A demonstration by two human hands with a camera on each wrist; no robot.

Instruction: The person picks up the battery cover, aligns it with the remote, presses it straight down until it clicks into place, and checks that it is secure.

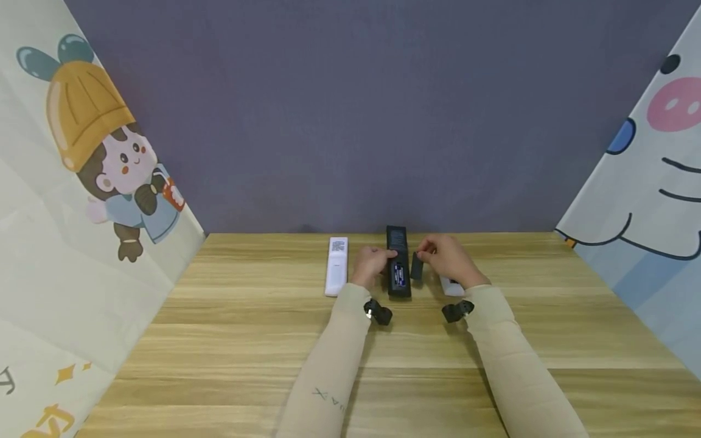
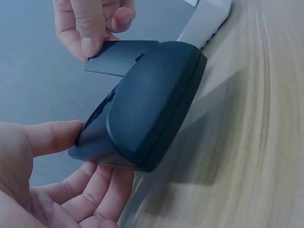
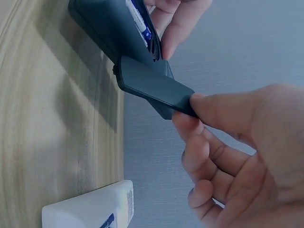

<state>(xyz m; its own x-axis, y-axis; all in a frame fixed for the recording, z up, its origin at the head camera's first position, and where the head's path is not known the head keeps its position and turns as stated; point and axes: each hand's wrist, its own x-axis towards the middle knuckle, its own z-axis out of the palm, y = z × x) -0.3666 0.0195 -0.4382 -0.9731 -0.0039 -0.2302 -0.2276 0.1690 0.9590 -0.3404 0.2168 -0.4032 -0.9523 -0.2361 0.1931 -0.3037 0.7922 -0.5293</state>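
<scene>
The left remote (image 1: pixel 336 267) and right remote (image 1: pixel 451 287) lie on the table (image 1: pixel 263 347). The centre remote (image 1: pixel 392 235) is located between them, in the left hand (image 1: pixel 370 266), above the table. Batteries (image 1: pixel 400 275) sit in its compartment. The cover (image 1: pixel 417 267), in the right hand (image 1: pixel 450 259), is just right of the centre remote. A backdrop (image 1: pixel 378 121) stands behind.

Black remote (image 1: pixel 401 254); black cover (image 1: pixel 417 267); blue-and-white batteries (image 1: pixel 400 275); tan streaked wood-grain tabletop (image 1: pixel 416 377); grey-purple backdrop (image 1: pixel 372 121).

From the head we are looking forward and down at the table (image 1: pixel 230 365); through both wrist cameras (image 1: pixel 379 313) we are sharing the black remote (image 2: pixel 154 97) close up, facing the backdrop (image 1: pixel 378 121).
</scene>
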